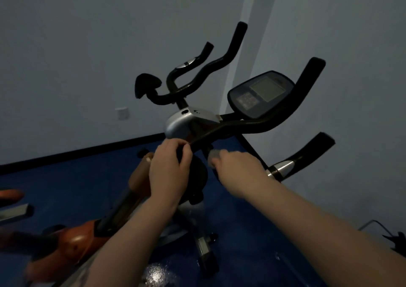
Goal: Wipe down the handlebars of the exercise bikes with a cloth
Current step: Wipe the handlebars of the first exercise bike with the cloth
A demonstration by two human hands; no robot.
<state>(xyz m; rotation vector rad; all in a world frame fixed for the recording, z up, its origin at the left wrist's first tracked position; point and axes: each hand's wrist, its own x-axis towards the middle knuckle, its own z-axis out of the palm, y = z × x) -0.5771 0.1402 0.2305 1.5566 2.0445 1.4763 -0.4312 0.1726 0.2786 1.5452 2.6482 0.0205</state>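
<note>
A black handlebar [252,123] of the exercise bike curves from the silver stem cover [178,123] out to the right and upward. My left hand [170,168] grips the near end of this bar just below the cover. My right hand [236,168] is closed around a small grey cloth [212,158], held against the post under the bar. More black grips rise behind: a tall one [232,45] and a shorter one [204,51] with a silver sensor. The console [261,94] with a grey screen sits above the bar.
An orange and black bike frame [74,240] lies low on the left over the blue floor [252,231]. A silver-tipped grip [283,168] juts out at the right. A pale wall [87,45] with a black skirting stands close behind.
</note>
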